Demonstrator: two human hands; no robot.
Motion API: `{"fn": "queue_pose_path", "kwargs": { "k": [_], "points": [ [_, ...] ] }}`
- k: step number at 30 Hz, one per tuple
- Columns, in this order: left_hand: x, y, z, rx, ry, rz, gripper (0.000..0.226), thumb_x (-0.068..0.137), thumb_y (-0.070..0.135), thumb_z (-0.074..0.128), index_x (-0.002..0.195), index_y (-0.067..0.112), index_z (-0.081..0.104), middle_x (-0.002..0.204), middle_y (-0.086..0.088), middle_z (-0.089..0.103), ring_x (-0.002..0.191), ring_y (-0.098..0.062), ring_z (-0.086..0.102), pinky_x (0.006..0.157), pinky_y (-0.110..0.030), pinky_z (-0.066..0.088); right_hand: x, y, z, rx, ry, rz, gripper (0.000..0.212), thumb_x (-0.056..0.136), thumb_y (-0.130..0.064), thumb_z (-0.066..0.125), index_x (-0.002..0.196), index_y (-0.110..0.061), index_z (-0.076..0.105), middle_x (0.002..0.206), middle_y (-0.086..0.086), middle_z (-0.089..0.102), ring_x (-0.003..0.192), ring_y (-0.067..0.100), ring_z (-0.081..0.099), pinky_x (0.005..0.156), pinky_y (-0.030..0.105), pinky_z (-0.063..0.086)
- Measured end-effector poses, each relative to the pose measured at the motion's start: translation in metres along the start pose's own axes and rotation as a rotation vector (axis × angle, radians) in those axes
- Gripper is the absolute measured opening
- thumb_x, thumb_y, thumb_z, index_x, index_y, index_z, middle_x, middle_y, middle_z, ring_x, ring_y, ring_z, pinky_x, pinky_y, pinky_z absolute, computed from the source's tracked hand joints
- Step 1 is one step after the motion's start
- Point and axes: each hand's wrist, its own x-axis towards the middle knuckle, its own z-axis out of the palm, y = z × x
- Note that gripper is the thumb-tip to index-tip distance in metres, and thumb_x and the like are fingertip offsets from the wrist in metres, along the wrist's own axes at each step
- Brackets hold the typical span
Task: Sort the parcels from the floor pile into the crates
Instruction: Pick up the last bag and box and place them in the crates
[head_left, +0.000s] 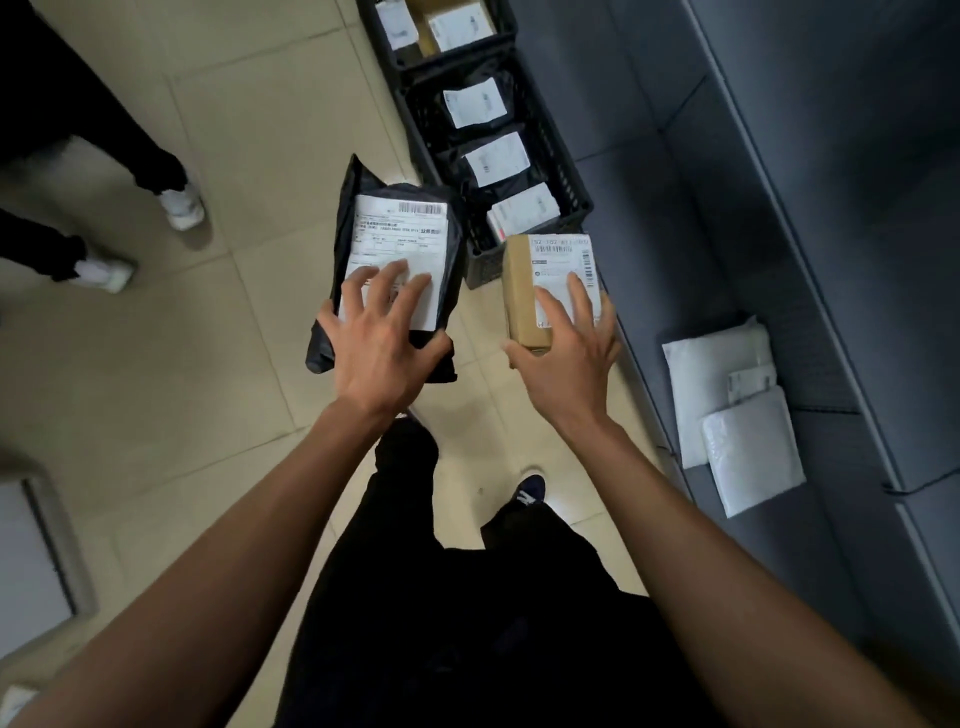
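Observation:
My left hand (379, 338) holds a black plastic mailer (395, 228) with a white label, fingers spread over the label and thumb hooked under its lower edge. My right hand (569, 345) holds a small brown cardboard box (524, 291) with a white barcode label, fingers on top and thumb under it. Both parcels hang above the floor just in front of a black crate (571, 176) that contains several black mailers. Behind it stands a second black crate (506, 26) with brown boxes inside.
A grey sofa (779, 208) runs along the right, with white padded mailers (732, 410) lying on its seat. Another person's legs and white shoes (182, 205) stand on the beige tiled floor at the left. My own legs and a dark shoe (530, 491) are below.

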Motion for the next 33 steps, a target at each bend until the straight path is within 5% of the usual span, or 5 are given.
{"fn": "queue_pose_path", "kwargs": {
  "k": [12,23,33],
  "points": [
    [0.177,-0.026,0.006,0.068,-0.195,0.285,0.057,0.087,0.046,0.06,0.142,0.031,0.052,0.153,0.001,0.044,0.136,-0.03,0.035,0.097,-0.057,0.035,0.115,-0.054,0.024,0.159,0.103,0.331,0.074,0.085,-0.052,0.072,0.15,-0.035,0.042,0.167,-0.008,0.016,0.152,0.03,0.002,0.113,0.054,0.021],
    [0.327,0.008,0.068,0.154,-0.312,0.557,0.062,0.09,0.054,0.052,0.146,0.03,0.05,0.155,-0.001,0.043,0.137,-0.03,0.035,0.098,-0.063,0.038,0.234,-0.027,0.028,0.181,0.079,0.472,0.073,0.086,-0.056,0.07,0.15,-0.037,0.041,0.167,-0.006,0.015,0.153,0.033,0.002,0.113,0.055,0.022],
    [0.428,-0.002,0.158,0.025,-0.35,0.616,0.057,0.087,0.049,0.06,0.139,0.027,0.058,0.15,0.0,0.05,0.133,-0.028,0.039,0.093,-0.053,0.038,0.319,-0.033,0.084,0.236,0.175,0.708,0.074,0.085,-0.054,0.072,0.15,-0.033,0.042,0.166,-0.006,0.016,0.152,0.032,0.007,0.11,0.055,0.029]
  ]
}}
